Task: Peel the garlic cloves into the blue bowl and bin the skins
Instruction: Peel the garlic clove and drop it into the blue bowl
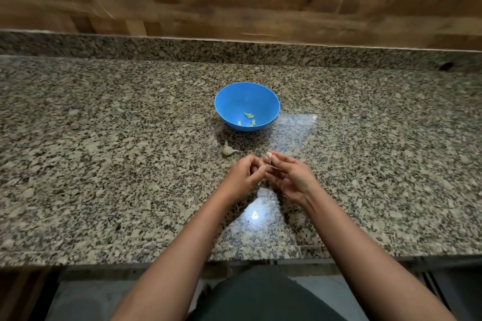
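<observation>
A blue bowl (247, 96) stands on the granite counter and holds several peeled pale cloves (248, 115). In front of it, slightly left, lies an unpeeled piece of garlic (228, 150) with papery skin. My right hand (289, 176) pinches a garlic clove (269, 155) at its fingertips, just above the counter. My left hand (245, 174) is closed against it, its fingers at a thin strip of skin hanging from the clove. Both hands are a short way in front of the bowl.
The speckled granite counter (104, 164) runs wide to both sides, with a low granite upstand and a wooden wall (234, 8) behind. Its front edge lies near my body. No bin is in view.
</observation>
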{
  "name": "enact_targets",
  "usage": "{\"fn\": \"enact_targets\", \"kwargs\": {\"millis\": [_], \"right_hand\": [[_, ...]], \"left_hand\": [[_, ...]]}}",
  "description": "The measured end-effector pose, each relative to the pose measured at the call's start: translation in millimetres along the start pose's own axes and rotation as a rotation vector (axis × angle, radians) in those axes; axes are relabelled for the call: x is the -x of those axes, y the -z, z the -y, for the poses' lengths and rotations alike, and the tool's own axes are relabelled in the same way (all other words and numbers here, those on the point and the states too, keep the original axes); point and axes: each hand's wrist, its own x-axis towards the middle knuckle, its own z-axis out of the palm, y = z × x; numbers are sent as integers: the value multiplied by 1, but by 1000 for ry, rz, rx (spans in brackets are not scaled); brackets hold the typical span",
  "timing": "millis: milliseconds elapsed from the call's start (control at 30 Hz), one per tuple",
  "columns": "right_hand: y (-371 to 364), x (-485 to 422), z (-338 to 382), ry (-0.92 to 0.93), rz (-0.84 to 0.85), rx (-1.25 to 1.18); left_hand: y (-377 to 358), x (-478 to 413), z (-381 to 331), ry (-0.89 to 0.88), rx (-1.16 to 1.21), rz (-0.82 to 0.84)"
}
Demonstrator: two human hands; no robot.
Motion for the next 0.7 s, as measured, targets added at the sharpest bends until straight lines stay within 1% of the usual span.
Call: {"fn": "enact_targets", "kwargs": {"millis": [100,200,333,467,700], "right_hand": [[2,-1,2,15,6,46],[4,-1,-2,66,29,161],[4,1,-7,151,47,230],[5,1,-10,189,85,281],[1,2,-5,242,80,438]], "left_hand": [[0,3,-1,43,25,-13],[-1,-1,-2,122,156,-93],[-2,-6,-9,198,297,-189],[-3,-9,-8,235,444,-211],[-3,-8,-13,232,535,-230]]}}
